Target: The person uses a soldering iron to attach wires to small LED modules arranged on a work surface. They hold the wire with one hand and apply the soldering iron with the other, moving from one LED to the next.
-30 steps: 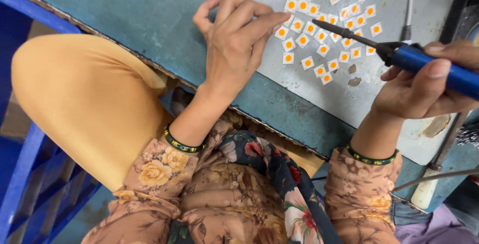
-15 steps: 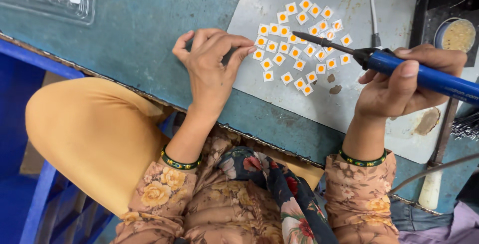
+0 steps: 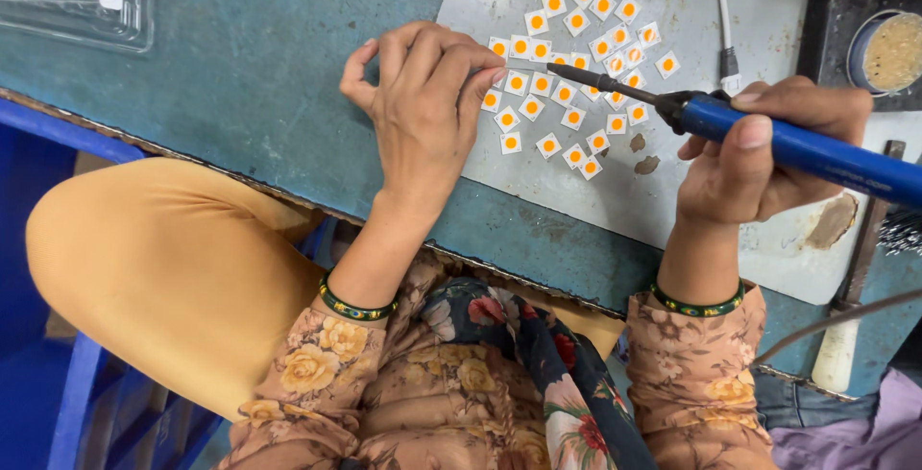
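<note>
Head view: right hand (image 3: 759,153), fingers wrapped round blue soldering iron (image 3: 768,139), long axis running right to left, tip among small white-and-orange chips (image 3: 576,67) on grey plate (image 3: 749,0). Left hand (image 3: 423,110) nearer, fingers bunched, pressing a chip at cluster's left edge. Versus half a second ago, tip and left fingers sit closer together.
</note>
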